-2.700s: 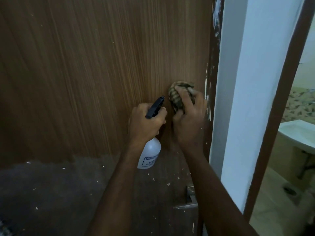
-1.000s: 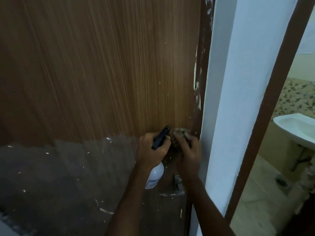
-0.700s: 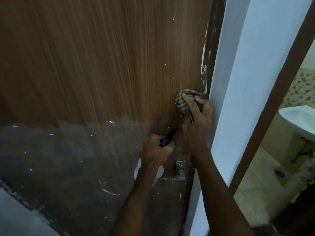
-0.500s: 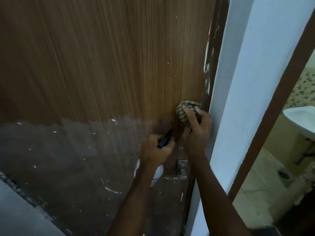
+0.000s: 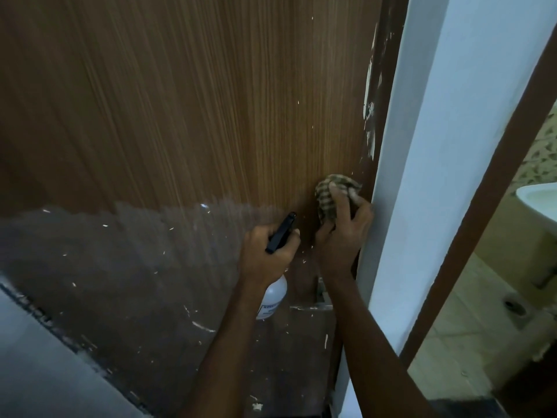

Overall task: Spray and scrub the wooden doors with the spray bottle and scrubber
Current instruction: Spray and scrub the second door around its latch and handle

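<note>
A brown wood-grain door (image 5: 196, 110) fills the view; its lower part looks darker and speckled with white flecks. My right hand (image 5: 342, 233) presses a bunched green checked scrubber cloth (image 5: 327, 193) against the door near its right edge. Just left of it, my left hand (image 5: 268, 256) grips the neck of a white spray bottle (image 5: 272, 298), whose black nozzle (image 5: 281, 232) points up toward the door. The bottle's body hangs below my fist, partly hidden by my wrist.
A metal door handle (image 5: 313, 306) juts out below my right wrist. The white wall edge (image 5: 428, 176) stands right of the door, with white paint smears (image 5: 370, 110) on the door's edge. Beyond a brown frame (image 5: 488, 182), a washbasin (image 5: 539, 203) and tiled floor (image 5: 470, 336) show.
My right hand has rubbed the cloth up and down near the door's right edge and now sits slightly lower. My left hand keeps the bottle beside it.
</note>
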The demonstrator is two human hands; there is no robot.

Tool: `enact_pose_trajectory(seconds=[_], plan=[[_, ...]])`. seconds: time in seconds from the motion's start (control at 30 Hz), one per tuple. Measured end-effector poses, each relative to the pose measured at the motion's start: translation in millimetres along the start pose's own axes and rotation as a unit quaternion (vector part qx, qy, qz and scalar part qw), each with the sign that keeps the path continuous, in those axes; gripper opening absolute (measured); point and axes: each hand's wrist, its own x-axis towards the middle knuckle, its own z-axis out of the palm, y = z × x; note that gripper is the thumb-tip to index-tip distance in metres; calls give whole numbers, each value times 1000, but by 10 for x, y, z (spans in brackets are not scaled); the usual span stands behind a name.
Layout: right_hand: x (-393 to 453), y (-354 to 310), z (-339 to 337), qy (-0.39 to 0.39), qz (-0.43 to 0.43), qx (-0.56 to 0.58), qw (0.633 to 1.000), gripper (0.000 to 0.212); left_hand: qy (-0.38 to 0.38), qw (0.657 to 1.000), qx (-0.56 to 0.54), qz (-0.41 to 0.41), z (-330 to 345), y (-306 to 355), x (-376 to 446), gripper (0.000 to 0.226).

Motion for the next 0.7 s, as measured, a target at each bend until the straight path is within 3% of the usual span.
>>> enact_pose_trajectory(seconds=[0.17, 0.27, 0.33, 0.4, 0.53, 0.63, 0.7], plan=[[-736, 154, -133, -101, 80, -8, 992, 38, 5, 1000, 1, 7, -63, -1, 5, 50], [-425, -5, -30, -62, -2, 31, 998, 53, 12, 1000, -12, -13, -129, 23, 34, 60], [-81, -168, 130, -34, -64, 24, 997, 52, 18, 1000, -10, -1, -172, 60, 62, 59], [-9, -264, 267, -16, -64, 32, 997, 49, 25, 1000, -7, 10, -218, 97, 81, 53], [-923, 83, 261, -117, -101, -27, 988, 72, 36, 999, -11, 1, -338, 68, 118, 46], [-1094, 187, 229, -165, -121, -10, 979, 59, 51, 999, -6, -6, -412, 48, 96, 47], [-775, -113, 274, -133, -117, 3, 984, 45, 49, 999, -5, -11, -460, 20, 78, 44]])
